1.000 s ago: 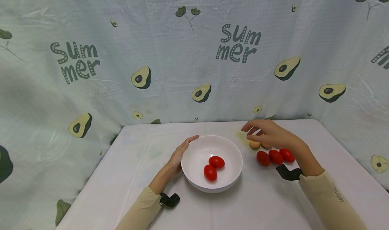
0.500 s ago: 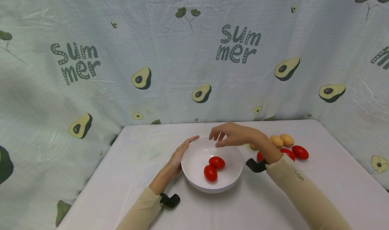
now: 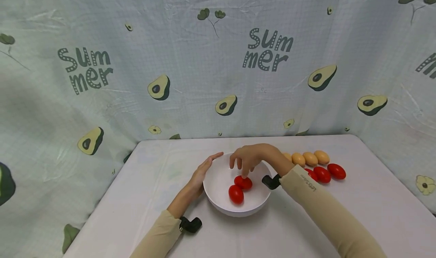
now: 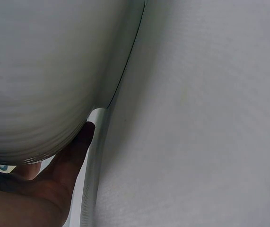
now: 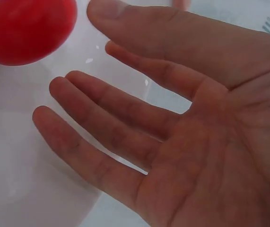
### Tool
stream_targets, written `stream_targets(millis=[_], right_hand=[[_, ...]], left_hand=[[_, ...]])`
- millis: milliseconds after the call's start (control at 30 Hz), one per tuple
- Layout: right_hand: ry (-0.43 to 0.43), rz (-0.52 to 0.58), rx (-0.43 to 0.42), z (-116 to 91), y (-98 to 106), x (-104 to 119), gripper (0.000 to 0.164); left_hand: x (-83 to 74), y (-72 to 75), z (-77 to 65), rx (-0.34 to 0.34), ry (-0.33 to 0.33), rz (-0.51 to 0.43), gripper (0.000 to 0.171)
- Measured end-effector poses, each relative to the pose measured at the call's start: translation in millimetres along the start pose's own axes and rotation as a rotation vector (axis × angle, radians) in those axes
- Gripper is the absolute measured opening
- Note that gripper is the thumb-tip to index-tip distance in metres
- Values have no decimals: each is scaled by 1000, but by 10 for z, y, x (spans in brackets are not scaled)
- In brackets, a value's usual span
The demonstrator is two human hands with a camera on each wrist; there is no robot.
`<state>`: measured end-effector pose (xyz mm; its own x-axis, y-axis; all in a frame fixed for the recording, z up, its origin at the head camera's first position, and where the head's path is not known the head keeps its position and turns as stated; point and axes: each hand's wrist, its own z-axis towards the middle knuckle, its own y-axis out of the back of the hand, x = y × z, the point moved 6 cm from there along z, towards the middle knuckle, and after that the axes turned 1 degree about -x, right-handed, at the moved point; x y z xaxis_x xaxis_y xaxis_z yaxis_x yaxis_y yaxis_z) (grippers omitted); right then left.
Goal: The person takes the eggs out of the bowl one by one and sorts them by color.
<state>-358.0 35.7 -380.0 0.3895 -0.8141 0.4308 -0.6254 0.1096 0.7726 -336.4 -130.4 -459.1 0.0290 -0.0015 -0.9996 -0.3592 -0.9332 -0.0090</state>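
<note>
A white bowl (image 3: 216, 180) stands on the table with two smooth red eggs (image 3: 235, 195) inside. My left hand (image 3: 198, 179) rests along the bowl's left outer wall, fingers stretched toward the back rim; the left wrist view shows this hand (image 4: 45, 194) touching the bowl's side (image 4: 35, 94). Over the bowl's back right part hovers my right hand (image 3: 251, 157), thumb pointing down close to the farther red egg (image 3: 243, 182). Spread, bare fingers show on that hand (image 5: 187, 132) in the right wrist view, and a small gap separates the thumb from a red egg (image 5: 26, 28).
Right of the bowl, several tan eggs (image 3: 310, 159) lie in a row, with red eggs (image 3: 321, 174) in front of them. The right forearm partly covers both rows. A printed curtain (image 3: 190, 61) hangs behind the white table (image 3: 163, 174).
My right hand has come left from above the tan eggs, across the bowl's rim, and down toward the red eggs inside. The left hand and the bowl have stayed put.
</note>
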Motion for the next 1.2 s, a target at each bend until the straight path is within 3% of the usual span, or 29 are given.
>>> stream_targets(millis=[233, 633, 900, 1200], right_hand=[[-73, 4, 39, 53, -43, -15, 40], [-124, 44, 93, 144, -147, -3, 39], [-98, 46, 108, 235, -183, 30, 40], [-51, 54, 143, 264, -225, 72, 31]], left_hand=[[-8, 7, -6, 7, -9, 6, 56], [-17, -2, -8, 17, 2, -11, 55], [-27, -8, -16, 19, 7, -23, 54], [-12, -6, 5, 22, 4, -32, 54]])
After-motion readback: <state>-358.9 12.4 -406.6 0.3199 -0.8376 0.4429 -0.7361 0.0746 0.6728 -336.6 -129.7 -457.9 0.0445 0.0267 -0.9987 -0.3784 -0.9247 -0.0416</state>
